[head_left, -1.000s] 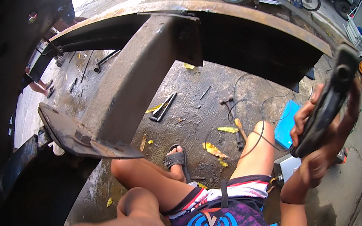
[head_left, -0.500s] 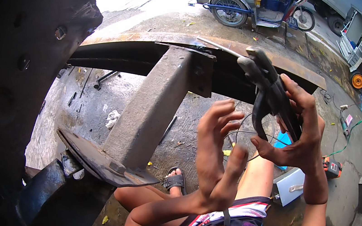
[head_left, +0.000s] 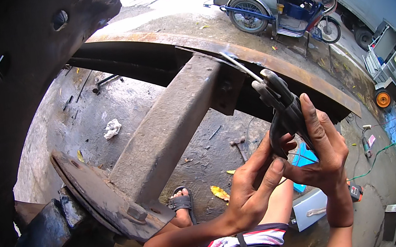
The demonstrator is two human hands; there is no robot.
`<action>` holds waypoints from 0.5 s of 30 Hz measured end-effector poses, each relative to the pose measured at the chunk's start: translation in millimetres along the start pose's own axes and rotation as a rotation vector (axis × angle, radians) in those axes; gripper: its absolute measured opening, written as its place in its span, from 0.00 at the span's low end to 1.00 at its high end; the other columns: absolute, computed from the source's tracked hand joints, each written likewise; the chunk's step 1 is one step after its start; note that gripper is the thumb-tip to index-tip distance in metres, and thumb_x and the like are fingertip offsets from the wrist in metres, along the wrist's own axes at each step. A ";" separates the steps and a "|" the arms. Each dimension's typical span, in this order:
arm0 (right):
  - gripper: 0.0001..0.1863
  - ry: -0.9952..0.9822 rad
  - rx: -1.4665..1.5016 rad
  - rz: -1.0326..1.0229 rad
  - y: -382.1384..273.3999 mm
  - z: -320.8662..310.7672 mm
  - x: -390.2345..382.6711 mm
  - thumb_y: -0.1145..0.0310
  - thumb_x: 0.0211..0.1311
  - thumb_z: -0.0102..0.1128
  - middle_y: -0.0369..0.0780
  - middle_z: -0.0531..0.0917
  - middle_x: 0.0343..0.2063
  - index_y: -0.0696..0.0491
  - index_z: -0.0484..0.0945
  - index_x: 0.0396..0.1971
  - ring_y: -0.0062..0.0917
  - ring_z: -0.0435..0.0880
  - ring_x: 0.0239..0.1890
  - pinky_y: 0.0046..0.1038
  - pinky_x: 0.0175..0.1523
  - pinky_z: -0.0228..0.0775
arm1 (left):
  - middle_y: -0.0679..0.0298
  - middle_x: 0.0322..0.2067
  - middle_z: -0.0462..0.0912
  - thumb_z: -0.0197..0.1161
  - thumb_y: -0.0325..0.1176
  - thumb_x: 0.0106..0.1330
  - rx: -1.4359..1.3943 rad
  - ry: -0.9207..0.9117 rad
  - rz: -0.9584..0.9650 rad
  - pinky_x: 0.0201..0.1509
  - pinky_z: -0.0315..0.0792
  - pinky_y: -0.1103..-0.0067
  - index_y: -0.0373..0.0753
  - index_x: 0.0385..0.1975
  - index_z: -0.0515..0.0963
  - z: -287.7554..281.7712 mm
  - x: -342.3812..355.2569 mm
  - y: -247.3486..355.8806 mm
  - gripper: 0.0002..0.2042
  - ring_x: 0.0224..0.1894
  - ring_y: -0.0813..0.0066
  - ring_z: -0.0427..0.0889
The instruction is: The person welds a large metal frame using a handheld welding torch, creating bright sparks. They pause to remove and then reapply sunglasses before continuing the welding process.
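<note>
A black welding electrode holder (head_left: 286,107) with a thin pale rod (head_left: 237,61) in its jaws is upright at right of centre. My right hand (head_left: 325,156) grips its body, fingers along the far side. My left hand (head_left: 252,191) has its curled fingers at the holder's lower end, by the lever and cable, and is closed on it. Behind them a grey steel box beam (head_left: 163,128) joins a long rusty channel (head_left: 334,95) at the top and ends in a bolted plate (head_left: 97,191) at lower left. The rod's tip lies in front of that joint; contact cannot be told.
A dark holed steel piece (head_left: 42,39) fills the upper left. A sidecar motorcycle (head_left: 278,13) and truck (head_left: 372,0) stand beyond. On the ground lie a hammer (head_left: 238,145), blue case (head_left: 303,162), cables, grinder (head_left: 366,149), metal box (head_left: 309,211) and a white rag (head_left: 112,128).
My right hand has brought the holder up and leftward from the far right. My left hand has risen from the lower left to the holder and its fingers have closed on it.
</note>
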State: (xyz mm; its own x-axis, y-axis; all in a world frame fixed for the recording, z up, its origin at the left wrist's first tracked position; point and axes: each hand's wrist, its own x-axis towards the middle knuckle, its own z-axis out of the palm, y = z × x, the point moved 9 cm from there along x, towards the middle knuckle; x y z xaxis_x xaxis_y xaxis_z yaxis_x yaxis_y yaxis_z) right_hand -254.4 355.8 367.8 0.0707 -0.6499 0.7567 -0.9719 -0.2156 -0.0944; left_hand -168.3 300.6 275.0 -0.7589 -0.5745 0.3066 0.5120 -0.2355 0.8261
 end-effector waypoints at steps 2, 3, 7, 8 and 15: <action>0.52 -0.005 -0.015 -0.006 1.0 0.9 0.3 0.56 0.48 0.82 0.50 0.85 0.43 0.65 0.68 0.71 0.37 0.89 0.40 0.34 0.44 0.83 | 0.46 0.69 0.69 0.49 0.39 0.82 -0.016 0.003 0.001 0.74 0.66 0.63 0.27 0.76 0.53 0.9 1.6 -0.7 0.30 0.71 0.56 0.71; 0.52 -0.006 -0.018 -0.005 1.6 1.7 0.0 0.56 0.48 0.82 0.50 0.85 0.43 0.64 0.68 0.71 0.37 0.89 0.40 0.35 0.44 0.83 | 0.46 0.69 0.68 0.49 0.38 0.82 -0.028 0.009 -0.003 0.74 0.67 0.63 0.26 0.76 0.53 1.5 1.6 0.0 0.30 0.71 0.56 0.72; 0.52 -0.023 -0.024 -0.011 -0.4 1.3 0.9 0.57 0.47 0.82 0.50 0.84 0.42 0.64 0.68 0.71 0.38 0.88 0.39 0.35 0.43 0.83 | 0.46 0.69 0.68 0.48 0.37 0.83 -0.061 0.027 0.000 0.72 0.69 0.63 0.26 0.76 0.52 2.5 -0.5 -2.6 0.29 0.69 0.55 0.73; 0.52 -0.031 -0.024 -0.009 -0.9 0.7 1.2 0.57 0.46 0.82 0.50 0.84 0.42 0.64 0.68 0.71 0.38 0.88 0.39 0.35 0.43 0.83 | 0.47 0.70 0.68 0.48 0.35 0.83 -0.101 0.025 -0.008 0.72 0.69 0.66 0.27 0.77 0.52 3.4 -0.8 -3.7 0.29 0.69 0.58 0.73; 0.53 -0.082 -0.035 0.008 -5.4 1.7 1.9 0.59 0.45 0.82 0.51 0.84 0.45 0.63 0.68 0.71 0.40 0.89 0.41 0.37 0.43 0.83 | 0.51 0.70 0.68 0.49 0.32 0.82 -0.168 0.031 -0.038 0.70 0.70 0.71 0.30 0.78 0.52 2.6 -2.2 -6.6 0.29 0.68 0.64 0.74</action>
State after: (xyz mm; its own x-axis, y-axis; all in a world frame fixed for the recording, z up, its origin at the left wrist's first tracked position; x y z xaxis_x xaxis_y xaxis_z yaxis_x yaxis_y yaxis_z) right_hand -248.7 354.5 368.7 0.0793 -0.7092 0.7005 -0.9797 -0.1854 -0.0768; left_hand -171.1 305.5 270.0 -0.7676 -0.5858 0.2600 0.5451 -0.3834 0.7456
